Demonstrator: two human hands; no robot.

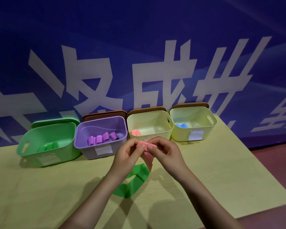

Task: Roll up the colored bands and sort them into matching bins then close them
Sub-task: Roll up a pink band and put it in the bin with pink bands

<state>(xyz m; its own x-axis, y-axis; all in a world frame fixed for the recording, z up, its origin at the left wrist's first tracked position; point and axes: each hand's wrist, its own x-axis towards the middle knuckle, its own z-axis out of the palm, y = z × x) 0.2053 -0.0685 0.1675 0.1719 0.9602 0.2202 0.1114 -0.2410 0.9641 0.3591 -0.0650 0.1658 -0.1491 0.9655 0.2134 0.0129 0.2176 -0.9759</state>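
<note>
My left hand (130, 152) and my right hand (163, 150) both pinch a partly rolled pink band (144, 144) above the table; its loose tail (149, 160) hangs down between them. A green band (135, 177) lies flat as a loop on the table under my wrists. Along the back stand a green bin (31, 147) with green rolls (48, 147), a purple bin (89, 151) with several purple rolls (102, 138), a pale yellow bin (162, 131) with pink rolls (136, 133), and a second pale yellow bin (182, 136) with blue rolls (182, 125).
All bins stand uncovered, each with its lid leaning behind it: a green lid (54, 121) and brown lids (104, 114), (146, 109), (191, 104). A yellow-green cloth (221, 171) covers the table, whose right edge drops to a reddish floor (274, 156). A blue banner wall (139, 47) rises behind.
</note>
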